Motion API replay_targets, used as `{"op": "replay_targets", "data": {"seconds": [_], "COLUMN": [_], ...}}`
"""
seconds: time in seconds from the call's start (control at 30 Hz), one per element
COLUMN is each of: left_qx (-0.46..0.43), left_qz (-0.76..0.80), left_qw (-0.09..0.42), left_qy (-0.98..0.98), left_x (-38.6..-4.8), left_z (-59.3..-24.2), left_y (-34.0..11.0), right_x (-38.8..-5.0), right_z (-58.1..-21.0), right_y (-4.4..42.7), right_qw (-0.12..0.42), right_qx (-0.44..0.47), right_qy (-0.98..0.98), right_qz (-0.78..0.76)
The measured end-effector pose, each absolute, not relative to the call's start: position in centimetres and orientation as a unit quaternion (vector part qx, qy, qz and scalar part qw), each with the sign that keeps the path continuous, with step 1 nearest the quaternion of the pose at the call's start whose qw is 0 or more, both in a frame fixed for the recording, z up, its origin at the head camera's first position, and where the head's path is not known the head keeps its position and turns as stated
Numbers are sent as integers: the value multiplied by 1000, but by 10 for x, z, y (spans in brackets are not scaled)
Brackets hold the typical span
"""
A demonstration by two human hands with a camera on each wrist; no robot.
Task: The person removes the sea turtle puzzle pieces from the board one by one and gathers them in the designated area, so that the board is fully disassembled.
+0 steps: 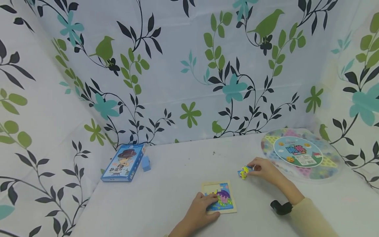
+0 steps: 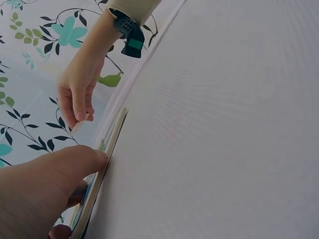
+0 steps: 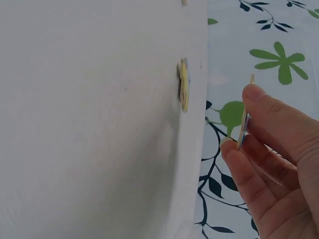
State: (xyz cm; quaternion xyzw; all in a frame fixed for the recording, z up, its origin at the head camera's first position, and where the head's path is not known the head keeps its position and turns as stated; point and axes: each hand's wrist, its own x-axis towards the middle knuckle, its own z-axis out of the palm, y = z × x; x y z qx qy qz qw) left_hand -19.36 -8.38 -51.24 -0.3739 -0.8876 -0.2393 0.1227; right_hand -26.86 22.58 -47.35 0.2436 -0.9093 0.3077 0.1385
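Note:
A wooden-framed picture puzzle (image 1: 226, 209) lies on the table, its upper left part bare wood. The left hand (image 1: 199, 212) holds its left side, thumb at the lower edge and fingers over the picture; in the left wrist view that thumb presses the frame edge (image 2: 115, 130). To the upper right, the right hand (image 1: 267, 171) pinches a small thin piece, seen edge-on in the right wrist view as a thin piece (image 3: 243, 130) between thumb and fingers. Just left of those fingertips, another yellow and blue piece (image 1: 243, 173) is on the table.
A blue illustrated box (image 1: 122, 163) stands at the left, with a small light-blue block (image 1: 146, 163) beside it. At the right lies a round clear package of colourful pieces (image 1: 299, 153). A patterned cloth (image 1: 165, 82) hangs behind the table.

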Motion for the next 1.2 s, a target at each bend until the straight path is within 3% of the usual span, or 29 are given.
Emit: {"op": "replay_targets", "data": {"seconds": [0.43, 0.7, 1.2], "left_qx": [-361, -361, -355], "left_qz": [-235, -244, -247], "left_qw": [107, 103, 102], "left_qy": [-896, -894, -896], "left_x": [-194, -192, -192], "left_z": [-511, -510, -512], "left_y": [-82, -82, -83], "right_x": [-278, -281, -285], "right_z": [-478, -483, -490], "right_y": [249, 248, 242], "right_qw": [83, 33, 19], "right_qx": [244, 196, 169], "right_qy": [-923, -940, -951], "right_qz": [285, 276, 257]}}
